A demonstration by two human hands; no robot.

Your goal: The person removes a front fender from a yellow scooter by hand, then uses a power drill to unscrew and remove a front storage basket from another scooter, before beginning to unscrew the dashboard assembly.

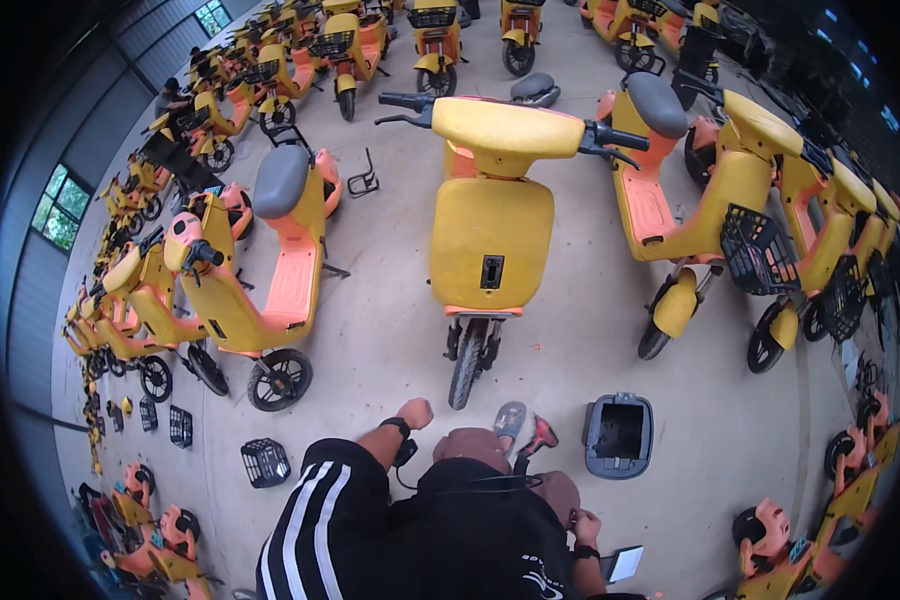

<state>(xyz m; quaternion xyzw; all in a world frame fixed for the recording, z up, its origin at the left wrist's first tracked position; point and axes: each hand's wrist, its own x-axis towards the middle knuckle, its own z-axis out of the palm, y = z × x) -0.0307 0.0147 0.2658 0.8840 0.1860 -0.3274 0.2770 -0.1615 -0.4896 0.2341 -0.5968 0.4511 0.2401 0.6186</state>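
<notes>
Standing in the centre of the frame, the yellow moulded-plastic electric scooter with its orange trim (492,225) faces the viewer front-on, its long axis running from the lower middle toward the top of the picture, the narrow black rubber front tyre (466,365) nearest and the smooth, rounded handlebar housing crossing left to right above the flat front panel. Low in the frame, just left of centre, the left hand (416,412) is curled into a fist close to that tyre, apart from it, with a dark band on the wrist; whether it grips anything cannot be told. At the lower right, the right hand (585,527) sits near the body with its fingers bent, just beside a small flat white-faced rectangular device (625,564), though it probably is not holding it, the view being too small to be sure. A grey, box-shaped plastic casing with a dark square opening (619,435) lies on the pale smooth concrete floor (390,290) to the right of the tyre, and a black open-lattice basket (266,462) lies at the lower left.
</notes>
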